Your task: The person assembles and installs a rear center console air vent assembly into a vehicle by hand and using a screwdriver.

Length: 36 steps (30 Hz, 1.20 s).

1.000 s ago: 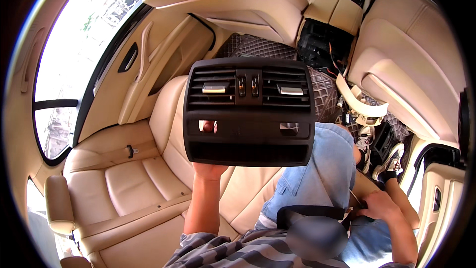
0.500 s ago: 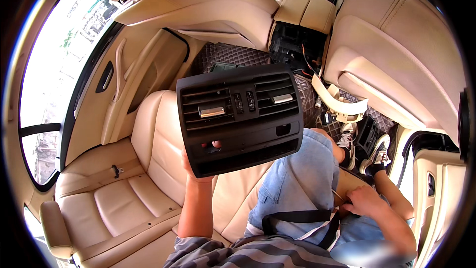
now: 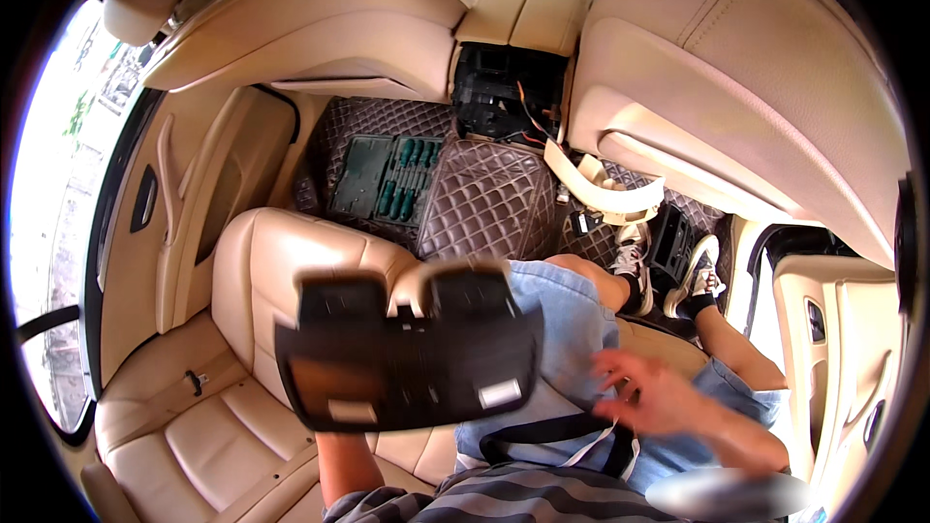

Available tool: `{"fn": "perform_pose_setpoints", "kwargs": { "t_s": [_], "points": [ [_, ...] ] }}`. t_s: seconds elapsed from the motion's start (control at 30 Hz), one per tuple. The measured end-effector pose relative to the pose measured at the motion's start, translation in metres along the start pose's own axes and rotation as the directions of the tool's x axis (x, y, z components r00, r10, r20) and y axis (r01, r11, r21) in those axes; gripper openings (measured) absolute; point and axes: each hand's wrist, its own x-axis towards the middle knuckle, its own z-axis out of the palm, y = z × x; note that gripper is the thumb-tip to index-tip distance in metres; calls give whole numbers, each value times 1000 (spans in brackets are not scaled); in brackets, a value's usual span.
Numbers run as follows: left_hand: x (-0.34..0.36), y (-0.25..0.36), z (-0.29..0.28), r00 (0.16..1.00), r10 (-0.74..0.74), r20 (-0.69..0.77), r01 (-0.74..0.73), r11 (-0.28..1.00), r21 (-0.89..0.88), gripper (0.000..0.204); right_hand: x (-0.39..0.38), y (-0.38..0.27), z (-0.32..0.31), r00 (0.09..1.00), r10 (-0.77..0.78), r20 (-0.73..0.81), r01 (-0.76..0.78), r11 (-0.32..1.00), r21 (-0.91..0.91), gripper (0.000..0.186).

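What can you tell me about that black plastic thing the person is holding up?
The black vent panel is a wide, flattish piece of dark plastic, blurred by motion. Two boxy humps rise along its top edge, and small pale patches show on its lower part. It is tilted, held up over the tan back seat. The left hand grips it from below, mostly hidden behind it. The right hand is apart from it.

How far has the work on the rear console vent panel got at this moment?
Done: the black plastic vent panel is off; the open console cavity shows loose wires. In hand: the left hand, hidden behind the panel, holds it above the beige leather seat; the right hand is free. Left: cavity uncovered, green screwdriver case open on the mat.
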Motion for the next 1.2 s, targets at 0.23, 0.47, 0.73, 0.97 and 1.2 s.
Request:
{"fn": "perform_pose_setpoints", "kwargs": {
  "t_s": [0.23, 0.47, 0.73, 0.97, 1.2],
  "points": [
    [32, -5, 61, 730, -458, 507, 345, 888, 305, 25, -27, -39, 58, 916, -251, -314, 302, 945, 125, 82],
    [111, -63, 169, 567, -432, 701, 41, 865, 500, 24, -37, 41, 31, 651, 242, -719, 520, 547, 655, 77],
    [235, -122, 145, 794, -422, 437, -307, 342, 888, 30, -81, 67, 13, 417, 413, -810, 565, 580, 587, 73],
    [297, -250, 112, 643, -464, 609, -715, -79, 695, 55, -91, 102, 31, 467, 563, -681, 602, 362, 712, 68],
    [312, -267, 110, 726, -511, 461, -622, -202, 757, 50, -84, 93, 39, 425, 455, -782, 513, 591, 622, 72]
  ]
}}
